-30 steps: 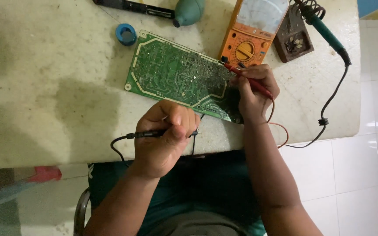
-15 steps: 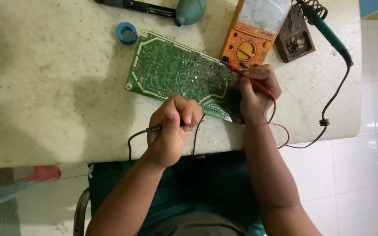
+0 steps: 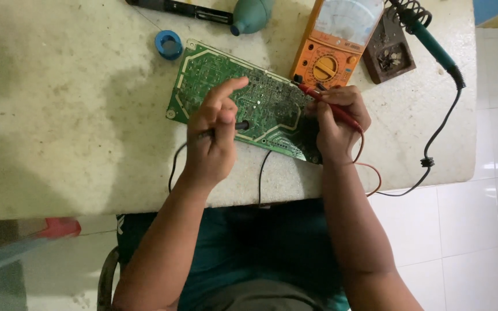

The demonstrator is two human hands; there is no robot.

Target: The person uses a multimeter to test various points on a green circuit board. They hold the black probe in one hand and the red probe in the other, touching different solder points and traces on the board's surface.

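Left hand: the left hand (image 3: 213,135) is closed on the black probe (image 3: 226,128), pointer finger up, over the green board (image 3: 243,106).
Right hand: the right hand (image 3: 336,118) pinches the red probe (image 3: 324,103), its tip on the board's far edge.
Beyond: the orange meter (image 3: 335,43) is ready.
Left: black tip not yet touching.

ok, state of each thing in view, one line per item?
Circuit board: flat on table, solder side up.
Left hand: grips black probe, forefinger raised.
Right hand: holds red probe, tip on board.
Multimeter: lying flat, dial up.
Soldering iron: parked in its stand.
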